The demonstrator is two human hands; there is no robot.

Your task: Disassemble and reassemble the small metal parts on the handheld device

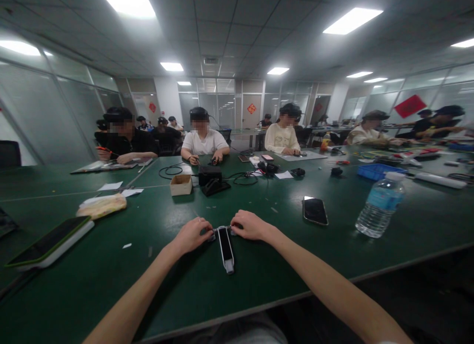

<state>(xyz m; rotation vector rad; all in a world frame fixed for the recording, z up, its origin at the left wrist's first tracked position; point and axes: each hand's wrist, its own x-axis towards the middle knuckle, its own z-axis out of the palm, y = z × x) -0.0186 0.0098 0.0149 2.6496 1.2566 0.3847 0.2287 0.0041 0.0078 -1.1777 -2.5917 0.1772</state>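
Observation:
My left hand point(191, 235) and my right hand point(251, 225) rest on the green table point(111, 280), one on each side of the top end of a slim black-and-white plastic device point(226, 248). The device lies lengthwise, pointing toward me, with a small grey piece at its lower tip. Both hands pinch small grey parts at its upper end. My fingers hide most of those parts, so their exact shape is unclear.
A black phone point(315, 210) lies to the right, beyond it a water bottle point(380, 206). A tablet point(50, 243) sits at left. Ahead stand a small wooden box point(181, 185) and a black unit point(210, 175) with cables. Several co-workers sit across the table.

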